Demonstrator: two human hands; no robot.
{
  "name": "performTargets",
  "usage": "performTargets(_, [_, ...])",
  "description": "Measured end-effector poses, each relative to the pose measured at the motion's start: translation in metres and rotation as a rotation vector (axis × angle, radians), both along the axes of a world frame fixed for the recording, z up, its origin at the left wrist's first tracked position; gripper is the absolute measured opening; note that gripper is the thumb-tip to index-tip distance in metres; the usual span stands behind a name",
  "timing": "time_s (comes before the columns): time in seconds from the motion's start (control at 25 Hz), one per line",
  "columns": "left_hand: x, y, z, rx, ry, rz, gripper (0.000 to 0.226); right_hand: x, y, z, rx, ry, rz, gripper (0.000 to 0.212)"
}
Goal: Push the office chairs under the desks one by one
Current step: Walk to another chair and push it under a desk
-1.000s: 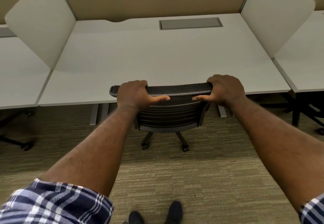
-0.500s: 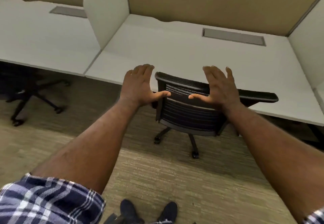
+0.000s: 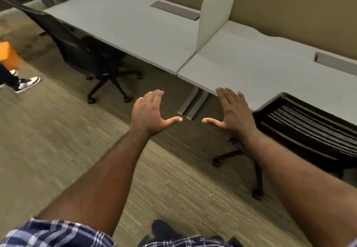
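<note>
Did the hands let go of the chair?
Yes. Both hands, left and right, have come off the chair and hang open beside it, over the desk legs.

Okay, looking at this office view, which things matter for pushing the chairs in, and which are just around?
For the job:
near chair, at its desk
far chair, at the left desk
left hand and right hand, both open and empty

Just around:
divider
cable hatches
passer-by's shoes
orange object

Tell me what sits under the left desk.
Under the left desk a dark office chair is only partly tucked in, its back and wheeled base sticking out. The desktop covers its front and anything further back.
</note>
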State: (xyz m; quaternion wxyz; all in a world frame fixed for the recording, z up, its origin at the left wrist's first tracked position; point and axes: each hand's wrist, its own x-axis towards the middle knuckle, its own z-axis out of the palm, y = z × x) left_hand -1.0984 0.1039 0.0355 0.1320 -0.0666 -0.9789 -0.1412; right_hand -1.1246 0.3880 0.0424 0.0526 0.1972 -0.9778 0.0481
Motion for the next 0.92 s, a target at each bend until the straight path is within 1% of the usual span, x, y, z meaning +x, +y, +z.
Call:
performTargets(0.16, [0.024, -0.104, -0.017, 0.016, -0.007, 0.135, 0.106, -0.011, -0.111, -0.017, -0.006, -0.018, 0.137, 0.114])
performTargets(0.32, [0.044, -0.182, -0.028, 0.082, -0.020, 0.326, 0.105, -0.024, -0.203, -0.032, -0.019, -0.042, 0.270, 0.113])
performTargets(0.52, [0.057, -0.284, -0.045, 0.089, -0.031, 0.513, 0.106, -0.060, -0.321, -0.051, -0.027, -0.068, 0.412, 0.109])
performTargets(0.68, [0.039, -0.375, -0.060, 0.045, -0.068, 0.653, 0.107, -0.114, -0.412, -0.067, -0.038, -0.065, 0.477, 0.105])
performTargets(0.84, [0.001, -0.453, -0.057, 0.049, -0.147, 0.725, 0.111, -0.177, -0.493, -0.075, -0.052, -0.111, 0.505, 0.103])
performTargets(0.92, [-0.018, -0.486, -0.053, 0.052, -0.151, 0.738, 0.111, -0.205, -0.528, -0.077, -0.042, -0.120, 0.521, 0.104])
